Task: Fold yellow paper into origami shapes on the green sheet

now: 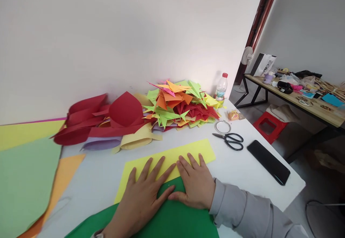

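A yellow sheet of paper (194, 151) lies on the white table, partly covered at its near side by something deep green (185, 218), whose kind I cannot make out. My left hand (144, 193) rests flat across both, its fingers spread over the yellow paper. Beside it, my right hand (194, 182) also presses down palm first, fingers stretched out on the yellow and thumb over the green. The two thumbs come close together. Neither hand grips anything. Both palms hide part of the yellow sheet and the green material.
Black-handled scissors (230, 140), a tape roll (222, 127) and a phone (268, 161) lie to the right. Folded colourful paper shapes (178, 106) are heaped by the wall, near a bottle (221, 87). Curled red paper pieces (125, 110) and large sheets (27, 184) occupy the left.
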Demonstrator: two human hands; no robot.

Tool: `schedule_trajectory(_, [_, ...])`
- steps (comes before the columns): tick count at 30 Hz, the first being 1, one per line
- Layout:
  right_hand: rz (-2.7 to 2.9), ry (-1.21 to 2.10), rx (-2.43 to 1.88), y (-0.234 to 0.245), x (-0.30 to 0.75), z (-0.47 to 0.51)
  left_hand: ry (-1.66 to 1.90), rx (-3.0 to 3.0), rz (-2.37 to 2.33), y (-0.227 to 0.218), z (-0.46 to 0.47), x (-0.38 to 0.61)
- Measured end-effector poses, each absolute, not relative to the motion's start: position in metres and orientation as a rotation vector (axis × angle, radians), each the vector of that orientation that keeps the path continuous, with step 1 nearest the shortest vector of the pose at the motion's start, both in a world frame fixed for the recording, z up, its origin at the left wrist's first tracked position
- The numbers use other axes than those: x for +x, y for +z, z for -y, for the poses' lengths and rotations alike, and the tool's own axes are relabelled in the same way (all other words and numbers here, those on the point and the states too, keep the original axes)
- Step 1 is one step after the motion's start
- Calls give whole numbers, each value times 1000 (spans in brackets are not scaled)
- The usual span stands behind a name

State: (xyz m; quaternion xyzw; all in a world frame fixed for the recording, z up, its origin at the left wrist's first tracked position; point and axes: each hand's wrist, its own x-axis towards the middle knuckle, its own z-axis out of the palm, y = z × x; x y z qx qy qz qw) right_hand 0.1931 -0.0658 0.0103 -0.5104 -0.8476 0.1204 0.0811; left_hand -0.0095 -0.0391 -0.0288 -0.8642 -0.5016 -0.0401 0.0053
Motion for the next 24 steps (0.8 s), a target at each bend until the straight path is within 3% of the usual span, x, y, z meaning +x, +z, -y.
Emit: schedule_trajectory(24, [2470,381,-1634,6,201,65,-97,-2699,1573,-29,38,-10])
